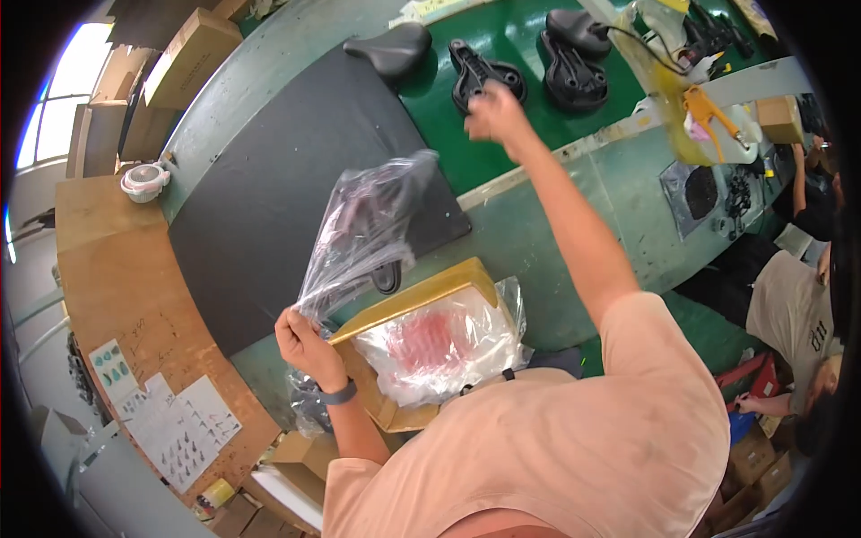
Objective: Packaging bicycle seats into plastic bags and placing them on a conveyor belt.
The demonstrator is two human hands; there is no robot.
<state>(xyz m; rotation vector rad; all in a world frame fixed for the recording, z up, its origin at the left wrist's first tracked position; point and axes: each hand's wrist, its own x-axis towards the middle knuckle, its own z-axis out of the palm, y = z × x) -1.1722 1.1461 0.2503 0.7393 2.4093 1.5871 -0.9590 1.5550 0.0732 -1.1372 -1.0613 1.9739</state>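
My left hand, a dark band at its wrist, is closed on the gathered end of a clear plastic bag. The bag spreads up and to the right over a black mat. My right hand reaches far forward to the near end of an upturned black bicycle saddle; motion smears its fingers, and whether it touches the saddle is unclear. To the left lies a saddle top side up. Beneath the bag shows the rounded end of a black part, otherwise hidden.
Close to my body stands an open cardboard box holding clear bags with pinkish print. Two more saddles overlap at the back right. An orange air gun hangs right. Paper sheets lie on a brown board; other people work at right.
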